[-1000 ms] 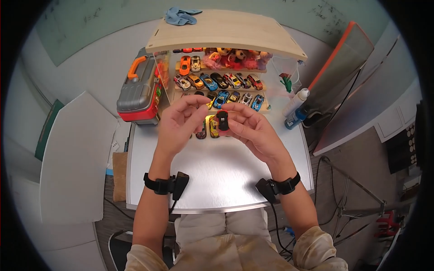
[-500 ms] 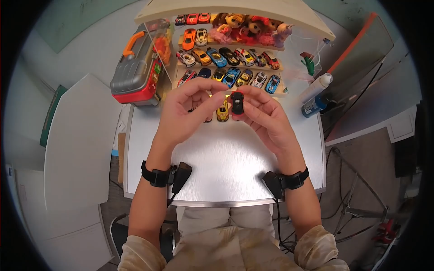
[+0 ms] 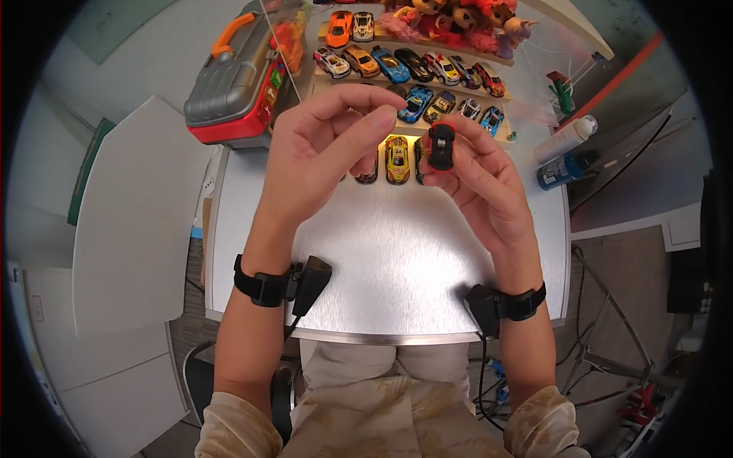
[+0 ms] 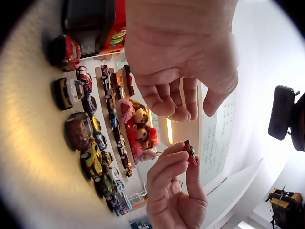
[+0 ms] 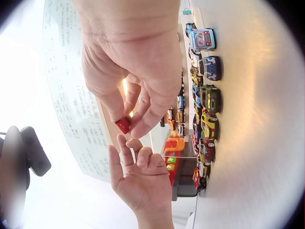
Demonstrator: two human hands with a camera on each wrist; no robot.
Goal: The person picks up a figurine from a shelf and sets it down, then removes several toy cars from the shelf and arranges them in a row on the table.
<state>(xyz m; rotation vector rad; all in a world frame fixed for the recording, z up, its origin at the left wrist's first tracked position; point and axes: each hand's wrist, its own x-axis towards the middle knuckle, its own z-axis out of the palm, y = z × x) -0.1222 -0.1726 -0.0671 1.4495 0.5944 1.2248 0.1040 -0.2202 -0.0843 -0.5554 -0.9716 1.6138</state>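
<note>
My right hand (image 3: 489, 179) pinches a small red toy car (image 3: 441, 147) between thumb and fingers, its black underside facing my head. In the right wrist view, the red body of the car (image 5: 123, 125) shows at the fingertips. To the left, my left hand (image 3: 317, 156) is raised with loosely bent fingers and holds nothing. The left wrist view shows its thumb apart from the fingers (image 4: 164, 102), with the held car beyond them. Below and behind the hands, a yellow toy car (image 3: 397, 160) stands in a row on the metal-topped table (image 3: 382, 259).
A stepped wooden rack (image 3: 305, 88) behind the hands carries rows of toy cars, with several dolls (image 3: 466, 23) above. A grey and red toolbox (image 3: 237, 84) stands at the back left. A white bottle (image 3: 565, 139) and a blue bottle (image 3: 561, 172) stand at the right.
The head view has tipped down and shifted, so the rack sits higher and further right. My hands have drawn apart, widening the gap between left fingertips and car; the right hand still pinches it.
</note>
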